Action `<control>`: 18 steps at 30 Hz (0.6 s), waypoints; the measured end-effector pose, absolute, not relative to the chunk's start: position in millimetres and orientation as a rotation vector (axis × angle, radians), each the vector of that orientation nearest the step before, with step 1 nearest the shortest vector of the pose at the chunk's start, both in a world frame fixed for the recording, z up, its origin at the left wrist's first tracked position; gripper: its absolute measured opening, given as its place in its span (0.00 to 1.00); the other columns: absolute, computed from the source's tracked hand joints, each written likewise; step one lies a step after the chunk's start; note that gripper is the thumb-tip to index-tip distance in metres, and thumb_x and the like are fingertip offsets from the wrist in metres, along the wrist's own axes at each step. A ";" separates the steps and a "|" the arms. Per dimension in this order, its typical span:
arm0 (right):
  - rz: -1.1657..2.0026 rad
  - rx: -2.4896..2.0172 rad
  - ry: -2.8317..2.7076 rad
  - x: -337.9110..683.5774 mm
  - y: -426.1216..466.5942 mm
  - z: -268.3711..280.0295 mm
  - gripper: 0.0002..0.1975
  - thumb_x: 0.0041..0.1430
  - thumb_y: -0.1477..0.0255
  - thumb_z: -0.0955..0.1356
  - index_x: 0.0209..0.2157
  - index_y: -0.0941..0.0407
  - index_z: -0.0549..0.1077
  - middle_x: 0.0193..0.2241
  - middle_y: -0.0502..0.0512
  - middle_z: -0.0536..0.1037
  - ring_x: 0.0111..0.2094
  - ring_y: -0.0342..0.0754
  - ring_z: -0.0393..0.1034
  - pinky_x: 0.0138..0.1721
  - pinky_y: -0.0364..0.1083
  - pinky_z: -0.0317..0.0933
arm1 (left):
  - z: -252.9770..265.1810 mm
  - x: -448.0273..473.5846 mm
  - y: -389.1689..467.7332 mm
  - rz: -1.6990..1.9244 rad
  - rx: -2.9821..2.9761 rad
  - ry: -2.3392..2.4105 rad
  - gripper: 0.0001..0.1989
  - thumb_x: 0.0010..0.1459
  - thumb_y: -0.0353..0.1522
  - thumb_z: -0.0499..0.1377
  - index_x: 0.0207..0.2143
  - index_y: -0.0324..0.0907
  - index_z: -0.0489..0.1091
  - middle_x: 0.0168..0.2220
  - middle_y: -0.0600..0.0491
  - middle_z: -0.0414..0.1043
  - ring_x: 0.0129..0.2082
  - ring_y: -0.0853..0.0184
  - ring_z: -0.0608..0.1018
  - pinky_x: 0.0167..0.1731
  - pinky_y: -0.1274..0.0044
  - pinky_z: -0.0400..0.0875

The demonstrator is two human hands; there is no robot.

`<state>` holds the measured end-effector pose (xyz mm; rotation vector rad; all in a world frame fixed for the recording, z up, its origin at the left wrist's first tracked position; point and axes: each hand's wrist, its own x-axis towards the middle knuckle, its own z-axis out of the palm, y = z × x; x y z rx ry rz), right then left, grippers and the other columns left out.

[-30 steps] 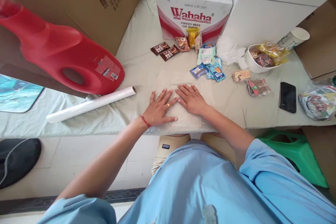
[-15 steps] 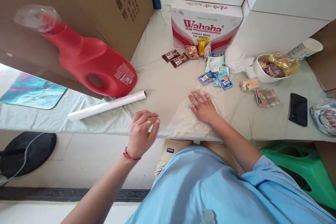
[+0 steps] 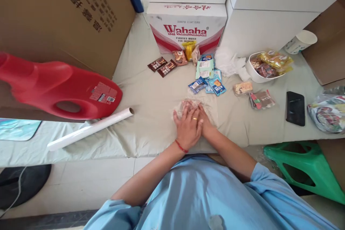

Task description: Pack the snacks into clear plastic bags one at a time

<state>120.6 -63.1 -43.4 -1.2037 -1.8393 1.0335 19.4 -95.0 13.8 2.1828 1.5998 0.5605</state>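
My left hand [image 3: 188,126], with a ring and a red string bracelet at the wrist, lies open with its fingers spread over the back of my right hand [image 3: 207,121]. My right hand rests flat on the cloth-covered table, its fingertips under crumpled clear plastic film [image 3: 211,108]. Part of my right hand is hidden by my left. Just beyond the film lie several small blue snack packets [image 3: 217,85] and a pale green packet [image 3: 205,69].
A white roll [image 3: 91,129] lies at left before a large red bottle [image 3: 67,90]. At the back stands a Wahaha carton [image 3: 188,25]. To the right are a white bowl of snacks [image 3: 253,73], wrapped snacks [image 3: 261,99], a black phone [image 3: 295,108] and a paper cup [image 3: 300,42].
My left hand has moved right from above the table's front edge onto my right hand. The film around my right fingers is more bunched. The whole view has shifted.
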 end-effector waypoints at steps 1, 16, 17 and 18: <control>0.997 -1.218 -1.964 123.0 -60.8 -39.4 0.30 0.72 0.67 0.61 0.73 0.48 0.60 0.73 0.54 0.61 0.75 0.55 0.48 0.76 0.64 0.31 | 15.1 9.2 -95.0 0.554 2.212 1.633 0.23 0.71 0.39 0.50 0.65 0.46 0.68 0.65 0.42 0.72 0.73 0.45 0.59 0.69 0.38 0.32; 0.580 -1.652 -2.341 128.8 -66.9 -6.5 0.33 0.72 0.62 0.63 0.73 0.60 0.60 0.76 0.69 0.49 0.75 0.65 0.48 0.71 0.66 0.50 | 13.5 -79.7 -106.6 0.476 2.129 1.686 0.19 0.69 0.40 0.54 0.26 0.47 0.77 0.46 0.49 0.83 0.67 0.49 0.71 0.68 0.37 0.36; 0.589 -1.661 -2.301 133.7 -68.4 -4.7 0.33 0.72 0.61 0.63 0.73 0.60 0.59 0.76 0.69 0.49 0.75 0.65 0.47 0.71 0.66 0.51 | 14.4 -81.7 -100.1 0.471 2.126 1.681 0.19 0.68 0.40 0.55 0.25 0.46 0.76 0.50 0.49 0.82 0.68 0.48 0.69 0.68 0.36 0.35; 0.589 -1.664 -2.256 139.7 -69.6 -2.5 0.34 0.72 0.61 0.62 0.74 0.60 0.57 0.76 0.69 0.49 0.75 0.65 0.47 0.71 0.67 0.52 | 15.5 -84.1 -92.6 0.455 2.132 1.663 0.17 0.65 0.39 0.57 0.24 0.46 0.75 0.54 0.50 0.81 0.69 0.47 0.67 0.68 0.35 0.34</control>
